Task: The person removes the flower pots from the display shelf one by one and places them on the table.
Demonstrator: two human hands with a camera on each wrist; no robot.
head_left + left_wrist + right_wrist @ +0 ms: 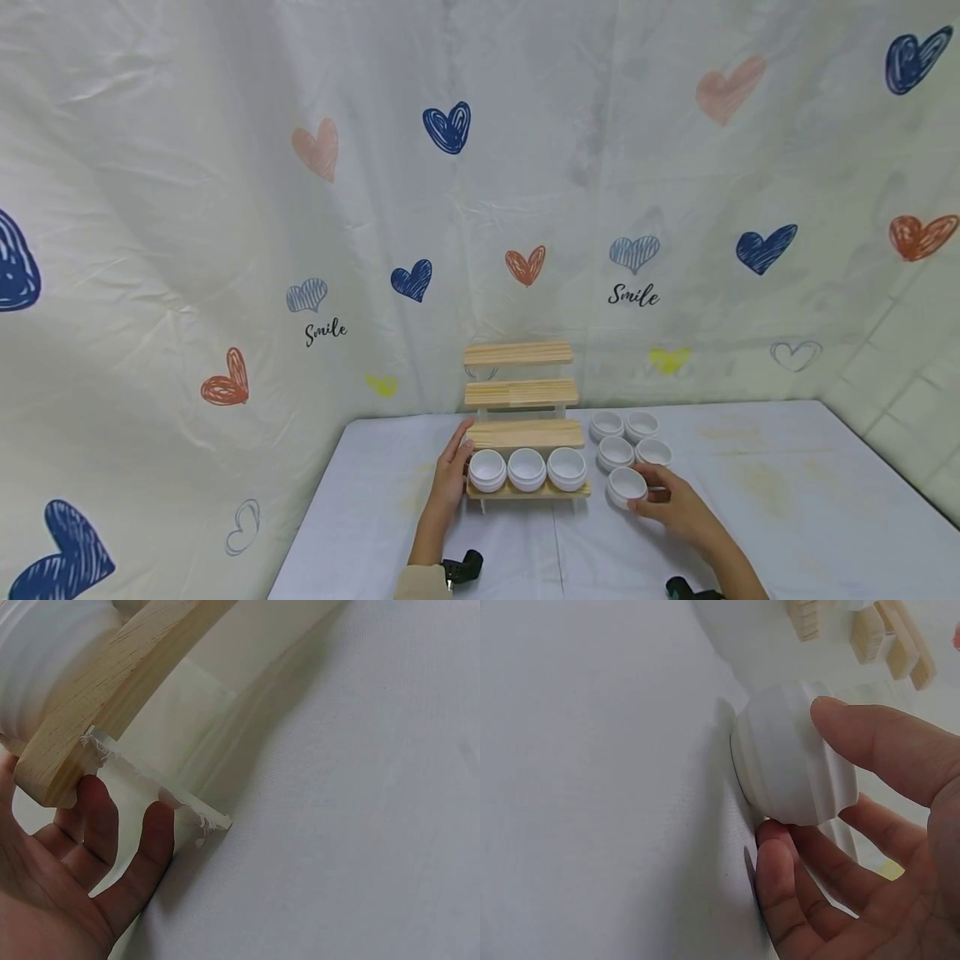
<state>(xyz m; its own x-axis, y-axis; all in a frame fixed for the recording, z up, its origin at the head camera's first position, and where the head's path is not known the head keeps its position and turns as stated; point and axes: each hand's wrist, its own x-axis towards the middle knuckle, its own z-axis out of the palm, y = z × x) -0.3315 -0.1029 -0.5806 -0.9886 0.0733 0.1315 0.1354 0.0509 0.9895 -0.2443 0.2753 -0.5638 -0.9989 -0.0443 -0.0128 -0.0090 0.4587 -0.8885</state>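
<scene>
Near the back edge of the worktop (810, 517), the left hand (448, 475) grips the left end of a four-tier pale wooden stand (522, 392), seemingly steadying it. The right hand (678, 507) pinches a round white ribbed cup (624, 489) beside the stand, leaving its mouth clear. Three matching cups (527, 470) line the lowest tier; four others (615, 452) cluster behind, apparently kept within reach.

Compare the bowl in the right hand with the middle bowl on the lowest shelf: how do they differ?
The right hand grips the held bowl; no hand touches the middle bowl. The held bowl is off the wooden stand, to its right, while the middle bowl stands on the lowest shelf. Both are white and round, with their open sides up.
</scene>
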